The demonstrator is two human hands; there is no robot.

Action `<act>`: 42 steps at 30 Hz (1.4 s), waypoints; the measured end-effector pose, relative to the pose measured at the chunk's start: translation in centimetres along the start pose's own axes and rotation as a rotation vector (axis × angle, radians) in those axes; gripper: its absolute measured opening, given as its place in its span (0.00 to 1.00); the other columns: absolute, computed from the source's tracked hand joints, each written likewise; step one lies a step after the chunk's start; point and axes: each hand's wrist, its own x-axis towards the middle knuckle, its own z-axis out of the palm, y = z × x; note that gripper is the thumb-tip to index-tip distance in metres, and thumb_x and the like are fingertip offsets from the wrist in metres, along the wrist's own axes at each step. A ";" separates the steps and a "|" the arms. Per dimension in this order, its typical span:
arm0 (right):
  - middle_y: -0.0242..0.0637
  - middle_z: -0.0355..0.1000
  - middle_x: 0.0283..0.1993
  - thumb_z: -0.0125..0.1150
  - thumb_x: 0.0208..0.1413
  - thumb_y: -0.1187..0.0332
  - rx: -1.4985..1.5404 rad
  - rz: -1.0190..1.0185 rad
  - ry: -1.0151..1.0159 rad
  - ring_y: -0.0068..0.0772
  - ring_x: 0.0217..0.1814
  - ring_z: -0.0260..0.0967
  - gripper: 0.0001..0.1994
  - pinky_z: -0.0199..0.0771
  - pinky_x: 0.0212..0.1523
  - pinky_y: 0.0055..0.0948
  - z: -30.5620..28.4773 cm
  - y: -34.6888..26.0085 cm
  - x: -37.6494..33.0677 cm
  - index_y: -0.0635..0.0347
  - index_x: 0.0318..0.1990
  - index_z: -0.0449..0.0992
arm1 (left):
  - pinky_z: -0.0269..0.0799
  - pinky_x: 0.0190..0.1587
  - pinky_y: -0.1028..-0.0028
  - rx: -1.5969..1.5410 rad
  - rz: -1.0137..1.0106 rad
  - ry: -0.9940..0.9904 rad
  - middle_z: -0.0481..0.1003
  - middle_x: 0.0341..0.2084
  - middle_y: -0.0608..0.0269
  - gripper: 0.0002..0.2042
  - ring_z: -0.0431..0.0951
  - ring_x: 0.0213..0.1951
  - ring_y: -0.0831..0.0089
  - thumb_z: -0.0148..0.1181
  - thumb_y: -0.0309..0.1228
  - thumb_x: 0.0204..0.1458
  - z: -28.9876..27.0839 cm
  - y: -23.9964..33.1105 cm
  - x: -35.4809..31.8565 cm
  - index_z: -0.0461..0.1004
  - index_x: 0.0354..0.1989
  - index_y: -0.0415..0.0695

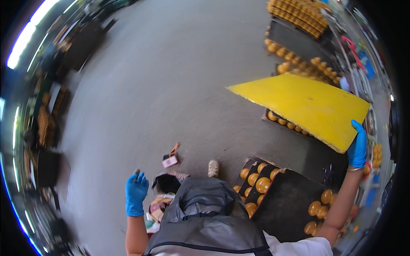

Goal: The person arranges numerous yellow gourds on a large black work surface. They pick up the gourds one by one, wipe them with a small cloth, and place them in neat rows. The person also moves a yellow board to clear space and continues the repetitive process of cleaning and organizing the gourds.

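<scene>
In a blue glove, my right hand [358, 145] grips the near right edge of a large flat yellow board [305, 106]. The board is held out to my right, tilted, above dark trays. Under its near edge, a row of round orange-brown pieces [290, 125] shows; the board covers the rest. My left hand [136, 187], also in a blue glove, is raised on the left with its fingers curled. A small greyish tip [136, 172] shows at those fingers, too small to name. Below my right arm stand dark boards [282, 200] with shiny orange-brown balls [263, 184].
More stacked orange-brown pieces [299, 17] stand at the far right. On the grey floor [149, 85] lies a small pink and black item [169, 160] with an orange strap. An open bag [167, 184] sits by my left side. Dark benches [81, 42] line the left.
</scene>
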 end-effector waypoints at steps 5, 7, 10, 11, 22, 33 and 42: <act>0.38 0.71 0.52 0.58 0.52 0.67 -0.037 -0.151 0.251 0.34 0.53 0.69 0.23 0.68 0.54 0.31 -6.0 -3.5 -1.8 0.62 0.57 0.67 | 0.71 0.33 0.72 0.225 -0.065 0.096 0.77 0.32 0.65 0.15 0.75 0.31 0.72 0.49 0.35 0.54 3.5 -0.3 8.4 0.73 0.49 0.48; 0.38 0.71 0.50 0.58 0.50 0.69 -0.121 -0.227 0.410 0.35 0.51 0.70 0.23 0.70 0.51 0.32 -9.1 -5.3 -2.5 0.60 0.57 0.67 | 0.70 0.32 0.71 0.308 -0.129 0.071 0.76 0.34 0.66 0.17 0.75 0.32 0.73 0.48 0.35 0.54 6.5 -1.6 12.0 0.72 0.51 0.48; 0.39 0.72 0.49 0.58 0.49 0.70 -0.193 -0.251 0.534 0.37 0.49 0.71 0.22 0.71 0.50 0.33 -14.6 -6.4 -2.2 0.61 0.55 0.68 | 0.70 0.33 0.71 0.513 -0.128 -0.092 0.75 0.37 0.67 0.18 0.74 0.32 0.74 0.48 0.36 0.53 9.8 -3.4 18.9 0.71 0.53 0.48; 0.39 0.72 0.48 0.57 0.49 0.70 -0.167 -0.201 0.587 0.37 0.48 0.71 0.22 0.72 0.50 0.34 -16.6 -5.9 -2.2 0.61 0.54 0.69 | 0.70 0.34 0.71 0.640 -0.069 -0.188 0.75 0.37 0.67 0.19 0.74 0.32 0.74 0.48 0.36 0.53 11.2 -4.0 21.2 0.70 0.53 0.48; 0.48 0.74 0.40 0.60 0.45 0.66 -0.156 0.173 1.063 0.45 0.39 0.74 0.18 0.78 0.34 0.49 -23.5 1.2 0.0 0.68 0.44 0.73 | 0.62 0.55 0.52 0.894 -0.239 -0.602 0.66 0.59 0.59 0.24 0.68 0.55 0.59 0.40 0.49 0.61 40.1 -8.1 39.3 0.66 0.57 0.44; 0.57 0.74 0.36 0.47 0.54 0.60 -0.939 0.580 1.206 0.57 0.37 0.73 0.18 0.73 0.36 0.46 -30.4 24.3 5.8 0.66 0.30 0.78 | 0.70 0.50 0.59 1.396 -0.559 -0.734 0.67 0.51 0.49 0.21 0.69 0.50 0.57 0.45 0.36 0.59 63.1 -32.8 31.3 0.62 0.59 0.40; 0.49 0.76 0.30 0.51 0.52 0.59 -0.738 0.777 1.268 0.53 0.34 0.76 0.15 0.74 0.31 0.45 -34.9 34.0 8.2 0.59 0.29 0.81 | 0.71 0.32 0.70 1.844 -0.752 -0.979 0.75 0.32 0.58 0.13 0.73 0.30 0.69 0.53 0.34 0.58 72.7 -50.9 10.4 0.71 0.49 0.45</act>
